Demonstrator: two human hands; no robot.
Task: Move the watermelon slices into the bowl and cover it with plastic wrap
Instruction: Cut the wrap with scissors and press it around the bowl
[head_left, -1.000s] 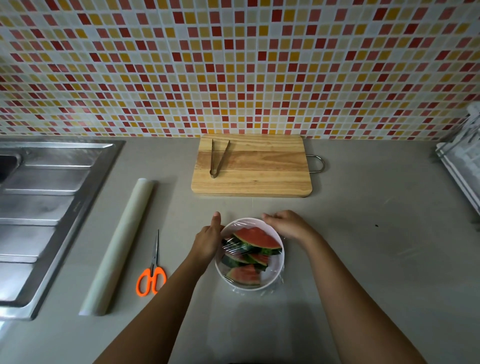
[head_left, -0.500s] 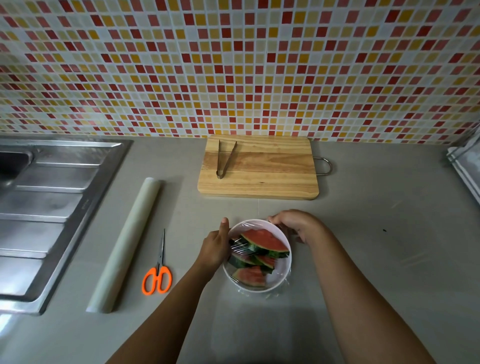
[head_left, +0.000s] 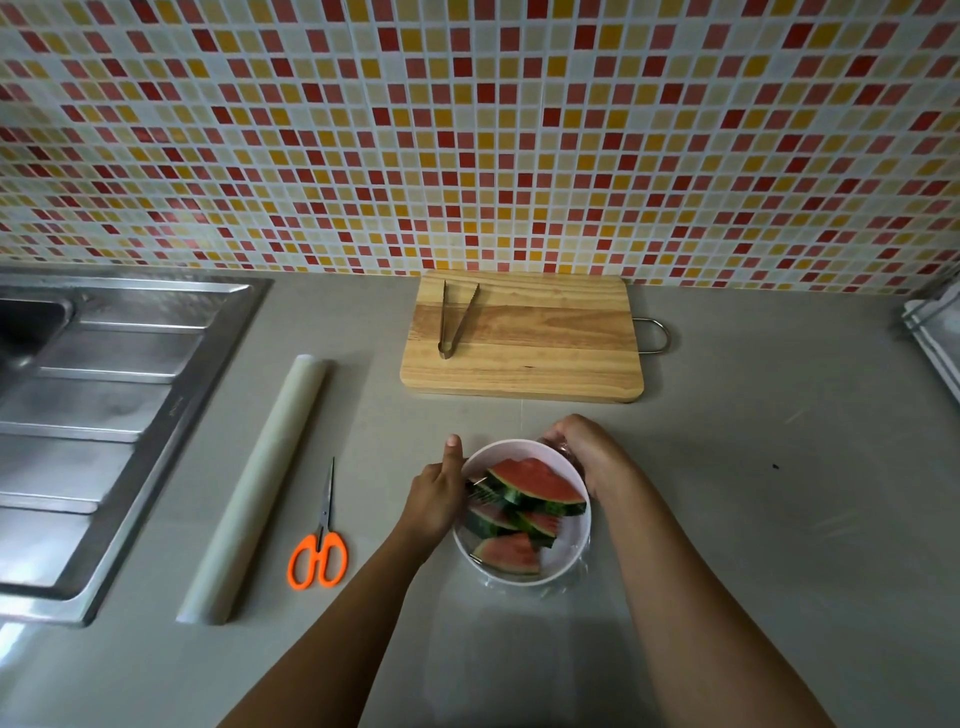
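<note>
A white bowl (head_left: 563, 564) stands on the grey counter near me with several watermelon slices (head_left: 535, 486) inside, red flesh and dark green rind. Clear plastic wrap (head_left: 582, 569) lies over the bowl and bunches at its near right edge. My left hand (head_left: 436, 493) presses against the bowl's left side, thumb up along the rim. My right hand (head_left: 592, 452) curls over the far right rim, fingers pinching the wrap there. The roll of plastic wrap (head_left: 260, 488) lies on the counter to the left.
Orange-handled scissors (head_left: 319, 545) lie between the roll and the bowl. A wooden cutting board (head_left: 535, 348) with metal tongs (head_left: 454, 322) sits by the tiled wall. A steel sink (head_left: 104, 405) fills the left side; a rack edge (head_left: 935, 332) shows at the right.
My right hand has slid round the far rim toward the right side and curled down over the wrap. My left hand stays on the bowl's left side.
</note>
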